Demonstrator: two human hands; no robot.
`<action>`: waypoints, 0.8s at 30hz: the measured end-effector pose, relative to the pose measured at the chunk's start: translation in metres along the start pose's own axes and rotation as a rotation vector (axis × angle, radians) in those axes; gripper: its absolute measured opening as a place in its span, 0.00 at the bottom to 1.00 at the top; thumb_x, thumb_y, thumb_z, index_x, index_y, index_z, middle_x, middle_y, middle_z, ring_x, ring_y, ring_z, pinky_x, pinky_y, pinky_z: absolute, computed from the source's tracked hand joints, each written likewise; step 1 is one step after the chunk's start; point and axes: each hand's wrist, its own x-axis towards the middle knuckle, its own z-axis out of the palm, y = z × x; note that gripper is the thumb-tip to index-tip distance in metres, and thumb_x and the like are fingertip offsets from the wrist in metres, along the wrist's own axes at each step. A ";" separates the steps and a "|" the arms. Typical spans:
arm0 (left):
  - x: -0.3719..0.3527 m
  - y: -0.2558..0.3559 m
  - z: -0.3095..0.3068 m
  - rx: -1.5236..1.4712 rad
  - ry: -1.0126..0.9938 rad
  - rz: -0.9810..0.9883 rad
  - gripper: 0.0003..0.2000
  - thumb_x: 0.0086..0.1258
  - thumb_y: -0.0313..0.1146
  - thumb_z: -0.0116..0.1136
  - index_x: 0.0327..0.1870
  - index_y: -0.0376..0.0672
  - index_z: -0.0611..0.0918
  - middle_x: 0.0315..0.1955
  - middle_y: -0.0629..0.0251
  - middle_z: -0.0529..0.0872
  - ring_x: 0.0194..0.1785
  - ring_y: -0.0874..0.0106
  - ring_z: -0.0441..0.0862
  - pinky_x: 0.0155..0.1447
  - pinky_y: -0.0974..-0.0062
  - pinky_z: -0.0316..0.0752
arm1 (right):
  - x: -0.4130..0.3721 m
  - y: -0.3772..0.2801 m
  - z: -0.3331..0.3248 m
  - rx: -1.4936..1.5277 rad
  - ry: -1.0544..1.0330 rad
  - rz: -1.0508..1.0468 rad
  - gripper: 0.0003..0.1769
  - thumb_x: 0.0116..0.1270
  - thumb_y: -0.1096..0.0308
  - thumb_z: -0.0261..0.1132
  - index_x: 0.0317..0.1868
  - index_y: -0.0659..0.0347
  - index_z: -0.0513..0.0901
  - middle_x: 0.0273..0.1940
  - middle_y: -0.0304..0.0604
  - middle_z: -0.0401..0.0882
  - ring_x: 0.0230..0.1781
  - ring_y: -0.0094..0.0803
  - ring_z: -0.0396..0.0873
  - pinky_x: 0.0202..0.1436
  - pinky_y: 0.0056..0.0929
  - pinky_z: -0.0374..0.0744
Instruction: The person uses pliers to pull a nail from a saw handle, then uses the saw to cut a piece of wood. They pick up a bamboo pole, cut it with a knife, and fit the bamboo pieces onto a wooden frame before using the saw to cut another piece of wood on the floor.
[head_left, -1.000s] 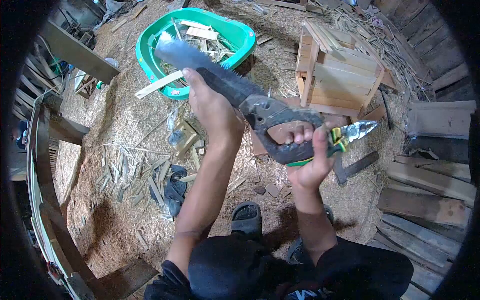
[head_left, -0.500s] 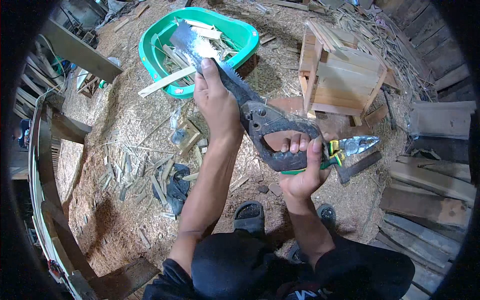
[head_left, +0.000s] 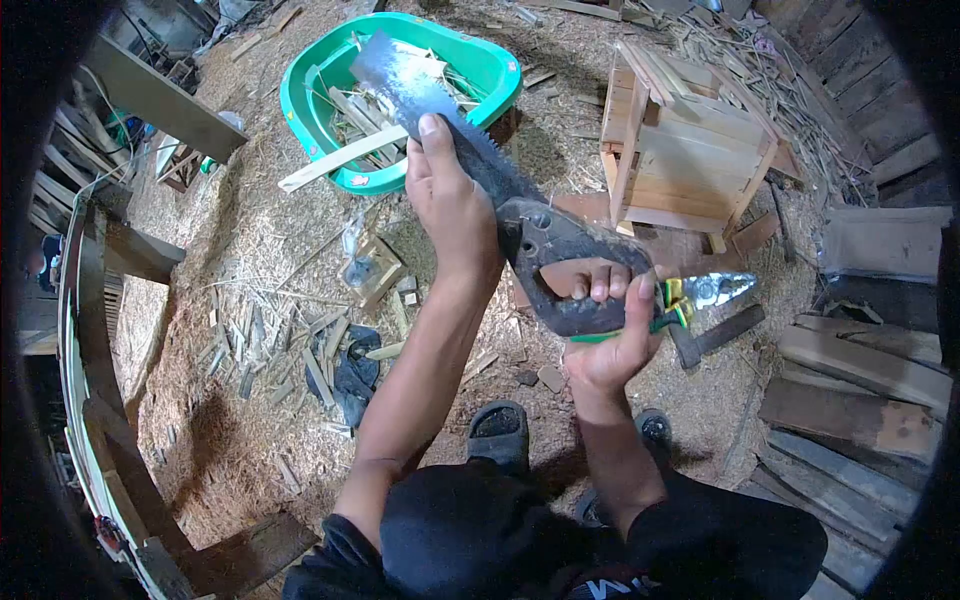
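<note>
A hand saw with a worn dark handle lies slantwise across the middle of the view, its blade pointing to the upper left. My left hand is closed on the blade, thumb pressed along its top face. Within the handle's opening show the fingertips of my right hand. That same hand also has a pair of pliers with green and yellow grips, their metal jaws pointing right. Part of the pliers' grips is hidden behind the saw handle and my fingers.
A green plastic tub full of wood scraps stands beyond the saw. At the upper right is a wooden box frame. A hammer-like tool lies on the sawdust-covered floor. Stacked planks line the right; a dark plastic bag lies left.
The saw and my left hand have shifted slightly to the right. My right hand, with the saw handle and pliers, has barely moved.
</note>
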 end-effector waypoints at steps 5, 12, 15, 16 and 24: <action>-0.021 -0.017 0.006 -0.272 -0.017 -0.253 0.23 0.77 0.56 0.37 0.46 0.42 0.73 0.30 0.63 0.79 0.31 0.69 0.78 0.39 0.69 0.75 | 0.033 0.013 -0.015 -0.026 -0.066 -0.063 0.17 0.68 0.66 0.64 0.53 0.55 0.67 0.33 0.39 0.71 0.34 0.31 0.72 0.39 0.39 0.77; -0.022 -0.043 -0.033 0.223 -0.029 -0.093 0.15 0.80 0.44 0.38 0.41 0.42 0.72 0.26 0.70 0.72 0.26 0.81 0.69 0.31 0.80 0.67 | 0.069 -0.002 -0.042 -0.868 -0.138 -0.174 0.14 0.73 0.60 0.57 0.47 0.64 0.73 0.35 0.38 0.75 0.31 0.24 0.75 0.38 0.24 0.74; -0.014 -0.055 -0.044 0.347 -0.070 0.129 0.13 0.80 0.40 0.39 0.42 0.40 0.73 0.26 0.71 0.71 0.26 0.81 0.67 0.30 0.78 0.65 | 0.076 -0.025 -0.022 -1.166 -0.217 -0.092 0.15 0.69 0.66 0.61 0.51 0.66 0.74 0.35 0.43 0.78 0.36 0.29 0.79 0.42 0.28 0.76; -0.014 -0.054 -0.042 0.464 -0.068 0.215 0.14 0.80 0.39 0.38 0.42 0.37 0.74 0.24 0.71 0.72 0.26 0.80 0.67 0.30 0.75 0.64 | 0.075 -0.033 -0.011 -1.216 -0.268 -0.087 0.16 0.68 0.68 0.62 0.53 0.67 0.74 0.35 0.45 0.79 0.38 0.31 0.80 0.44 0.30 0.77; -0.011 -0.040 -0.050 0.621 -0.136 0.188 0.19 0.81 0.42 0.33 0.42 0.35 0.73 0.25 0.69 0.71 0.28 0.77 0.66 0.32 0.75 0.64 | 0.075 -0.046 0.005 -1.450 -0.709 -0.015 0.18 0.69 0.67 0.61 0.55 0.67 0.72 0.42 0.58 0.80 0.44 0.54 0.81 0.44 0.43 0.77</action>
